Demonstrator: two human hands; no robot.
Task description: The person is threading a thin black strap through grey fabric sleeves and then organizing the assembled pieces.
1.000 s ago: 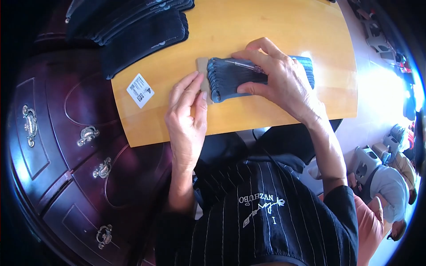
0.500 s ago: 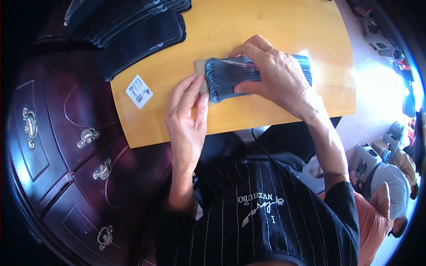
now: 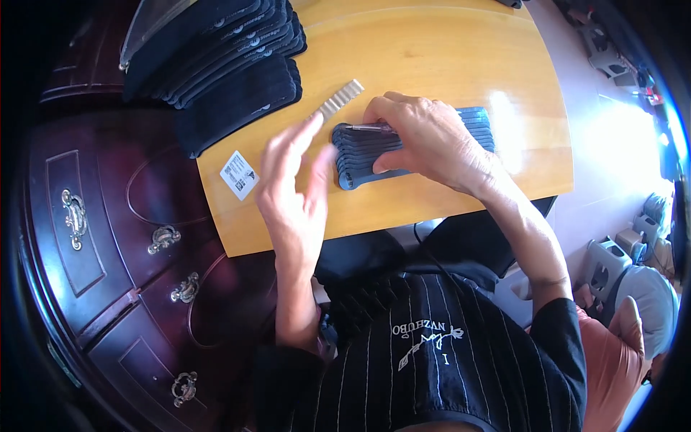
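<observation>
This looks like a small workroom with some household furniture: the right hand's (image 3: 435, 144) grip on a bundle of dark pieces (image 3: 358, 157) is over a yellow wooden table (image 3: 446, 50), with more dark, matching pieces (image 3: 241, 101) piled beyond and left of the grip. Further left stands a dark red cabinet (image 3: 147, 187) with ornate metal handles (image 3: 185, 288); well right of the grip are grey stools (image 3: 604, 265) and other people (image 3: 612, 353).

I count two hands (image 3: 289, 191), one slim tool (image 3: 370, 128), one cardboard strip (image 3: 341, 99), four cabinet handles (image 3: 74, 219) (and one label (image 3: 238, 176)).
</observation>
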